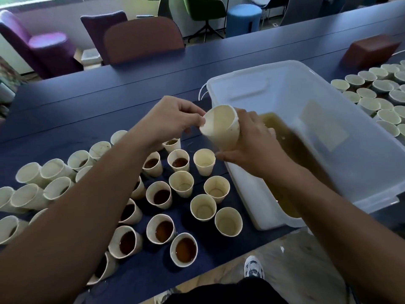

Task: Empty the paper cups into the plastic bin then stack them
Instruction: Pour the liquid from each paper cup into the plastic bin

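Note:
An empty paper cup (pixel 221 126) is held above the table beside the plastic bin (pixel 361 163), mouth tilted toward me. My right hand (pixel 252 145) grips its side and base from the right. My left hand (pixel 173 119) pinches its rim on the left. The translucent bin holds brown liquid (pixel 291 150). Below the hands, several paper cups stand on the blue table (pixel 87 102): some hold dark liquid (pixel 185 250), others are empty (pixel 203 162).
Several empty cups lie tipped on their sides at the left (pixel 28 174). More cups (pixel 370 104) crowd the table right of the bin. A brown block (pixel 370 51) sits far right. Chairs stand beyond the table. My shoe (pixel 253 267) shows below the table edge.

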A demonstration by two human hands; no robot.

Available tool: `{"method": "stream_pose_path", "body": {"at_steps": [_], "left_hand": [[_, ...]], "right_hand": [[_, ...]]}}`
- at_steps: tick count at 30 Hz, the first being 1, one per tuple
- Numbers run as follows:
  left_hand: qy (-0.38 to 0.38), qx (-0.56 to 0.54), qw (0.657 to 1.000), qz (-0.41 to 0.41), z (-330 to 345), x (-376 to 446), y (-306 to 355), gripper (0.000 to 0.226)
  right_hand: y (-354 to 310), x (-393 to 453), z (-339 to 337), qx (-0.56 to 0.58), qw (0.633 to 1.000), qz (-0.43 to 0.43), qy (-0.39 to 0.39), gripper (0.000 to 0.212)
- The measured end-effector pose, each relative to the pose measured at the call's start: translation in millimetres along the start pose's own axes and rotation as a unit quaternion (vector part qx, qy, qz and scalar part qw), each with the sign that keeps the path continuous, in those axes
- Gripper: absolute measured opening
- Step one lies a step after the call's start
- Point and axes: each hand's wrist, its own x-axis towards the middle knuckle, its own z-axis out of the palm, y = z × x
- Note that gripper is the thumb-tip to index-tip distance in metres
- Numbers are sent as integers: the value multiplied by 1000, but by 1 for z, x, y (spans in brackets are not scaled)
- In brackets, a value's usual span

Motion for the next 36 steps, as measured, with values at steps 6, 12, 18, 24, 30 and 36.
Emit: {"method": "stream_pose_path", "body": {"at_steps": [6,12,18,24,30,36], "left_hand": [[103,25,993,-48,-28,6,-36,12],[162,47,982,-86,-15,49,-75,20],[159,143,969,-122,33,104,-107,13],[135,182,954,-196,65,128,-141,18],[98,202,954,-196,68,128,-155,18],[184,290,928,-144,19,128,-158,22]], "right_hand": [[21,-9,18,9,1000,-4,4,39],[25,-13,27,10,998,-9,65,18],[26,-13,27,28,997,-17,72,15],[30,-12,28,46,995,-37,82,12],[34,-12,30,54,994,-44,83,11],[33,-12,29,62,993,-53,83,9]]}}
